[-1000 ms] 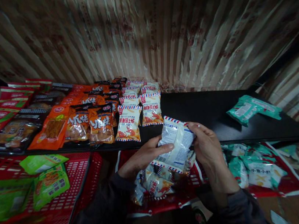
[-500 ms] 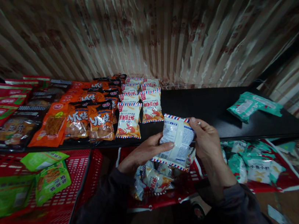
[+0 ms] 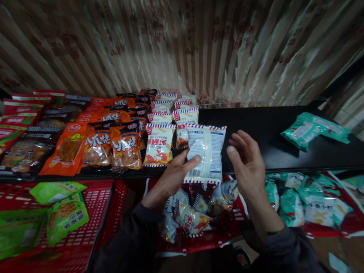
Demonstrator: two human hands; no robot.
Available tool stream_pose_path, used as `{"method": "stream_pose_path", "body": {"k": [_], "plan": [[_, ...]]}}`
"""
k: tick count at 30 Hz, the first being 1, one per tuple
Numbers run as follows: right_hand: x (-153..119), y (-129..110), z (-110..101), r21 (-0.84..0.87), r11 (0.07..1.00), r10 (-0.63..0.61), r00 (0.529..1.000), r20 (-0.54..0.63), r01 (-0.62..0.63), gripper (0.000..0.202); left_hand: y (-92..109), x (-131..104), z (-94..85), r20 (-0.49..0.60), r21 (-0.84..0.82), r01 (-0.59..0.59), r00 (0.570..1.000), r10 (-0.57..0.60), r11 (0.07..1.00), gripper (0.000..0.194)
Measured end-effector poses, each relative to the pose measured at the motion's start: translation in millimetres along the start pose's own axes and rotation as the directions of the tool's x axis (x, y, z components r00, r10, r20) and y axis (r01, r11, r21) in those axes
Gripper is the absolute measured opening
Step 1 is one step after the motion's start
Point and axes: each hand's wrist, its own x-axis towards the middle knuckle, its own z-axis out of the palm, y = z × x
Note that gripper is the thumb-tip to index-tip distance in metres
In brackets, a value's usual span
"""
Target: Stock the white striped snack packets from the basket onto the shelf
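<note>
A white snack bag (image 3: 209, 154) with red-and-blue striped ends is held up, its printed back towards me. My left hand (image 3: 176, 171) grips its left side, thumb across the back and the other fingers behind it, out of sight. Just right of the bag, my right hand (image 3: 248, 159) is apart from it, fingers spread and a little curved, holding nothing. Behind the bag, matching snack bags (image 3: 160, 144) stand in rows on the black shelf (image 3: 251, 122). Below, a red basket (image 3: 210, 243) holds more of the same bags (image 3: 191, 216).
Orange-and-black snack bags (image 3: 125, 146), orange bags (image 3: 65, 150) and red bags (image 3: 2, 134) line the shelf's left. Two teal packs (image 3: 314, 129) lie at its right. A left basket (image 3: 99, 202) holds green bags (image 3: 66, 218); a right one holds teal-and-white bags (image 3: 324, 207). Pleated curtain hangs behind.
My right hand has let go of the bag's upper corner and opened beside it. The bag, still in my left hand, has risen slightly towards the shelf rows.
</note>
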Motion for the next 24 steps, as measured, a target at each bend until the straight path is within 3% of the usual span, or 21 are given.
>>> {"method": "stream_pose_path", "body": {"k": [4, 8, 11, 18, 24], "plan": [[-11.9, -11.1, 4.6, -0.235, 0.929, -0.252, 0.954, 0.165, 0.286, 0.021, 4.4, 1.2, -1.3, -0.113, 0.014, -0.100, 0.988, 0.101, 0.995, 0.051], [-20.0, -13.7, 11.1, -0.303, 0.875, -0.295, 0.912, 0.287, 0.378, 0.023, 6.2, 0.3, 0.0, -0.122, -0.020, -0.145, 0.982, 0.141, 0.989, 0.048], [-22.2, -11.2, 12.3, -0.299, 0.894, -0.225, 0.911, 0.345, 0.334, 0.034, 5.8, -0.6, 1.5, -0.105, -0.078, -0.133, 0.987, 0.124, 0.988, 0.050], [-24.9, -11.7, 13.0, -0.141, 0.987, -0.013, 0.920, 0.391, 0.073, 0.068, 2.2, -5.9, 7.9, -0.064, -0.121, -0.177, 0.983, 0.170, 0.977, 0.064], [-23.2, -10.8, 16.0, -0.140, 0.990, 0.018, 0.948, 0.318, 0.029, 0.063, 2.5, -8.7, 13.6, -0.042, -0.113, -0.201, 0.979, 0.198, 0.973, 0.058]]}}
